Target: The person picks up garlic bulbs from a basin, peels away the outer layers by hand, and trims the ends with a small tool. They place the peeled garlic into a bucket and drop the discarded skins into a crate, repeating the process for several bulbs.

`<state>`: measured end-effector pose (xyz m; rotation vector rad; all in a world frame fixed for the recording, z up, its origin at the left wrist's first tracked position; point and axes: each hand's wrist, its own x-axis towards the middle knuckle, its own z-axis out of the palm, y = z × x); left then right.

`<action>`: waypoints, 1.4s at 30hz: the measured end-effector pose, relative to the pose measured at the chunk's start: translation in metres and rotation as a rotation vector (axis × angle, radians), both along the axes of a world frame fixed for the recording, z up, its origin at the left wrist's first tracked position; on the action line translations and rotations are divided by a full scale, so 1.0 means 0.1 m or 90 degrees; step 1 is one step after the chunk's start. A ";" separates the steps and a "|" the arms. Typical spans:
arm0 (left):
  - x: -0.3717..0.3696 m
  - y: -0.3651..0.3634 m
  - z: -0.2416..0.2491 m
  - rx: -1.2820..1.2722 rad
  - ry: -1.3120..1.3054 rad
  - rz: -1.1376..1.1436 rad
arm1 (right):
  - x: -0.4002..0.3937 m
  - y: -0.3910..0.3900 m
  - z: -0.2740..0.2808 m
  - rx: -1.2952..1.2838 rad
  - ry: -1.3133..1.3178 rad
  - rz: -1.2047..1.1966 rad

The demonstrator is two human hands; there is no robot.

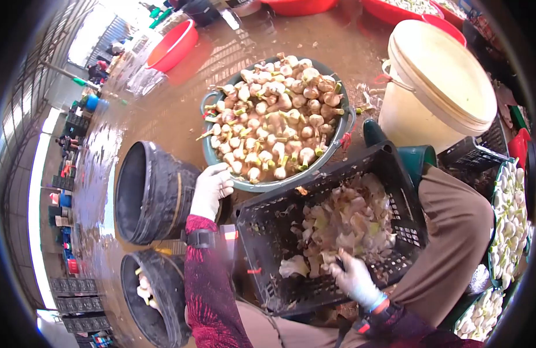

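My left hand [213, 188], in a white glove, is closed with its fingers bent at the left front rim of a round green tub [268, 187]. The tub is heaped with garlic bulbs [274, 113], many with short cut stems. Whatever sits inside the left fingers is hidden. My right hand [356, 281], also gloved, is closed over the near side of a black plastic crate [268, 278]. Something small and dark shows at its fingertips, and I cannot tell what it is. Loose papery garlic skins [349, 214] lie in the crate beneath that hand.
Two black buckets, an upper bucket [131, 191] and a lower bucket [129, 298] with a few pale pieces inside, lie tilted at left. A lidded cream bucket [395, 110] stands at right. Peeled garlic cloves [509, 214] fill containers on the far right. A red basin [174, 46] is on the wet floor.
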<state>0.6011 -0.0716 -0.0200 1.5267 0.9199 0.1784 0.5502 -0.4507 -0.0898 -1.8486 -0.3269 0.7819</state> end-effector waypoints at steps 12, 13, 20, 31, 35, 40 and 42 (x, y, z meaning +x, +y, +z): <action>0.82 0.64 -0.80 0.396 0.415 -0.732 | 0.25 0.16 0.17 -0.075 0.012 0.079; 0.72 0.57 -0.64 0.266 0.438 -0.551 | 0.23 0.16 0.16 -0.064 -0.010 0.066; -0.28 -0.95 0.40 -0.131 0.047 -0.246 | 0.16 0.10 0.30 0.175 0.125 0.045; -1.45 -2.62 0.03 -0.444 -0.295 0.066 | -0.11 -0.14 0.52 0.092 -0.248 0.220; -1.61 -2.75 -0.12 -0.475 -0.316 0.149 | -0.25 -0.18 0.43 0.066 -0.315 0.245; -1.48 -2.90 -0.08 -0.285 -0.244 0.170 | -0.29 -0.21 0.27 0.028 -0.361 0.240; -1.48 -2.89 -0.13 -0.286 -0.233 0.178 | -0.29 -0.21 0.26 0.017 -0.366 0.230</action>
